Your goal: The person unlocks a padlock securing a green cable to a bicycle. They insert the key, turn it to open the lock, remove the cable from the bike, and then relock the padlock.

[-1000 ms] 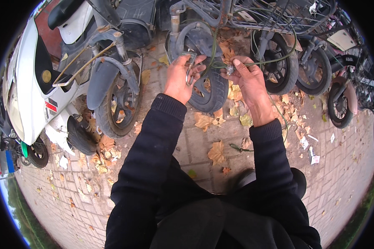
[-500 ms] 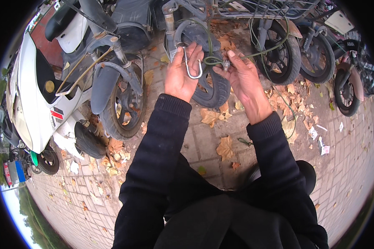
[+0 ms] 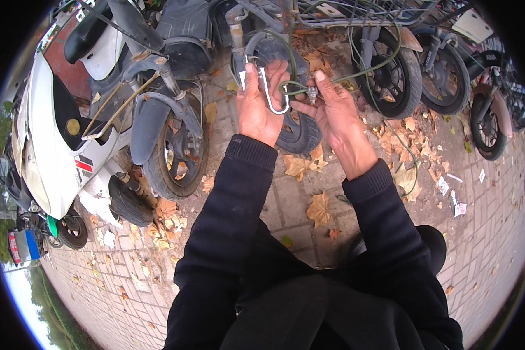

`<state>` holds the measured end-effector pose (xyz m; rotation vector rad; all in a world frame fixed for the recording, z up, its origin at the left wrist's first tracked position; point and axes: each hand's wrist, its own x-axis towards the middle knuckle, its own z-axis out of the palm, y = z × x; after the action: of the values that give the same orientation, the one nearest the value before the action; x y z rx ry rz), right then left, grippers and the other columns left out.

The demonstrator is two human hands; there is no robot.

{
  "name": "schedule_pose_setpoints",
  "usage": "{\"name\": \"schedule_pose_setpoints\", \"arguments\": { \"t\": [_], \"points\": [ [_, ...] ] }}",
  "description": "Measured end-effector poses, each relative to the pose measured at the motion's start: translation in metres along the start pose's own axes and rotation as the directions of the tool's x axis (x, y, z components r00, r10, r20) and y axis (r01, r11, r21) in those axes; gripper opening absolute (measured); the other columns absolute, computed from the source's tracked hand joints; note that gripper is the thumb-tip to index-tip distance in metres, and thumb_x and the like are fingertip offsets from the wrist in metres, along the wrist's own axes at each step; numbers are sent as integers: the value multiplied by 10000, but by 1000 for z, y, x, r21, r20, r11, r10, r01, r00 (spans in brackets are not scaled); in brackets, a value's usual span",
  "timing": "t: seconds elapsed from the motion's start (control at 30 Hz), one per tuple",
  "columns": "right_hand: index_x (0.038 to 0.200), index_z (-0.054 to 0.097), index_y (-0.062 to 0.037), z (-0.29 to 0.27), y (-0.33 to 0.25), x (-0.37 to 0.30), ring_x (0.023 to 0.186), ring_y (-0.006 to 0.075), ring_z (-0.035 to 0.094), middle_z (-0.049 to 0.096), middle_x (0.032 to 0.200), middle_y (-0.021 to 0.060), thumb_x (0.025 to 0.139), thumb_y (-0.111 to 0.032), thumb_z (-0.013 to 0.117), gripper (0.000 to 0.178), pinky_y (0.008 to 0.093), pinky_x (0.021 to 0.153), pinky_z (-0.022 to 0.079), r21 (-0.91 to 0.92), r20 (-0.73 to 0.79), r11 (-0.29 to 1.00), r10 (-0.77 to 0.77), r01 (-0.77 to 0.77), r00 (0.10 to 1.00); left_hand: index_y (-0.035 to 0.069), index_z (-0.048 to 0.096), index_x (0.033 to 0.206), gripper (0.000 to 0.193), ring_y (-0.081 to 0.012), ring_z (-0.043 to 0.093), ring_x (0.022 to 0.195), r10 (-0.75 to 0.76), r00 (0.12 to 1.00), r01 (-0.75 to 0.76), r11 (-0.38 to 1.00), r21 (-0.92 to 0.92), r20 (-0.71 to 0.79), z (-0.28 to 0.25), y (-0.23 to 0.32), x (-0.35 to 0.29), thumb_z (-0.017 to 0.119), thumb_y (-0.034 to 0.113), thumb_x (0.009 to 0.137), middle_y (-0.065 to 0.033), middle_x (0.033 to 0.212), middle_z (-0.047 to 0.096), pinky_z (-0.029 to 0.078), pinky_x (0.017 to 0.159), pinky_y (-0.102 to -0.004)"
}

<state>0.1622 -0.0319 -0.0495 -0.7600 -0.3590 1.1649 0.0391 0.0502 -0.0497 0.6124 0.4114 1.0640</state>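
Note:
My left hand [image 3: 258, 119] is turned palm up, its thumb closed on a silver J-shaped metal hook [image 3: 270, 100]. The hook's bend hangs toward my right hand, and a flat pale piece shows by the thumb. My right hand [image 3: 344, 128] pinches a small metal fitting [image 3: 312, 95] between thumb and fingers. From that fitting a green cord [image 3: 361, 74] forms a small loop and runs off to the right. The loop lies close to the hook's tip; whether they touch I cannot tell. Both hands are above a scooter's front wheel [image 3: 300, 135].
A white scooter [image 3: 46, 146] stands at the left, beside a scooter with a grey mudguard [image 3: 149, 125]. At upper right is a wire basket [image 3: 361, 16] above another front wheel [image 3: 411, 87]. Dry leaves [image 3: 319, 209] and paper scraps lie on the paving [image 3: 283, 198].
Both hands have come slightly closer together. The hook has shifted a little right and down, and the cord's loop with its fitting has moved left, toward the hook's tip.

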Motion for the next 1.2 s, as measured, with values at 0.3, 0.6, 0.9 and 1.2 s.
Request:
{"name": "schedule_pose_setpoints", "arguments": {
  "t": [0.3, 0.6, 0.9, 1.2],
  "points": [
    [940, 619, -33, 1, 1, -2, 749, 237, 679, 648, 880, 79, 1001, -337, 636, 311, 431, 763, 623, -55, -93, 998, 24, -30, 995, 67, 619, 1051, 498, -203, 565, 1135, -45, 998, 41, 995, -88, -35, 5, 1, 4, 603, 558, 963, -97, 1165, 670, 509, 969, -326],
    [965, 586, -23, -10, 4, 1, 713, 155, 606, 584, 892, 54, 1000, -350, 639, 333, 366, 662, 625, -77, -302, 997, -29, 6, 953, 133, 589, 1121, 280, -177, 584, 1052, -31, 964, 7, 996, -92, -265, 8, -20, 7, 620, 386, 1007, -18, 1156, 657, 461, 954, -351],
    [912, 603, -51, -28, -7, 22, 685, 180, 637, 615, 770, 45, 978, -287, 682, 257, 390, 725, 626, -18, -249, 995, -99, 98, 963, 41, 590, 1135, 201, -235, 652, 1049, -56, 934, 56, 998, -10, -354, 6, -24, 11, 598, 208, 1026, -111, 1138, 685, 563, 900, -360],
    [1069, 547, -3, -13, 23, 5, 768, 151, 606, 595, 880, 66, 969, -466, 658, 487, 309, 700, 547, -316, -189, 940, -198, 132, 962, -30, 515, 1191, 277, -334, 642, 1115, -132, 895, 21, 967, -255, -426, -31, -1, 7, 450, 217, 1084, -144, 1125, 657, 568, 1014, -417]
  ]
}}
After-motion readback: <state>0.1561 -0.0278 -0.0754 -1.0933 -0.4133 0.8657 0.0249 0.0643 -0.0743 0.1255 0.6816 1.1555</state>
